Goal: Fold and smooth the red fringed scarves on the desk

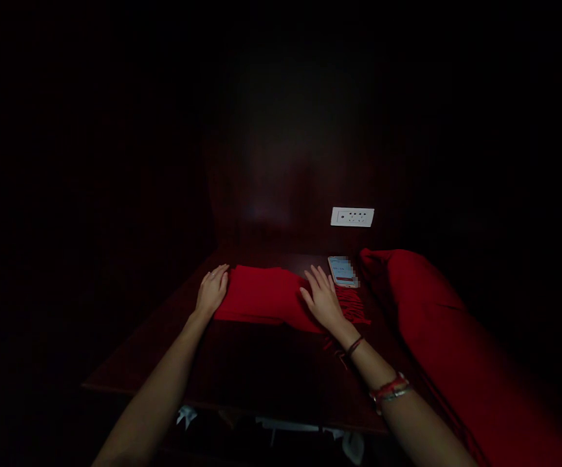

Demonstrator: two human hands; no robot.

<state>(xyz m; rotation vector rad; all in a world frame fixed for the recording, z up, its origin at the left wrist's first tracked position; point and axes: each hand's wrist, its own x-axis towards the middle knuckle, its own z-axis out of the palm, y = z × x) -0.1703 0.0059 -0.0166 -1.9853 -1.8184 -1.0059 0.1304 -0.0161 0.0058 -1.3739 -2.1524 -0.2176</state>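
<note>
A folded red scarf (261,295) with a fringe at its right end lies on a dark wooden table (242,363). My left hand (211,290) rests flat on the scarf's left edge with its fingers stretched out. My right hand (323,298) lies flat on the scarf's right part, fingers spread, just beside the fringe (354,308). Neither hand holds anything. The room is very dark and little else shows.
A phone (343,270) with a lit screen lies on the table right behind my right hand. A long red cloth (437,331) drapes over the table's right side toward me. A white wall socket (352,216) sits on the dark wall behind.
</note>
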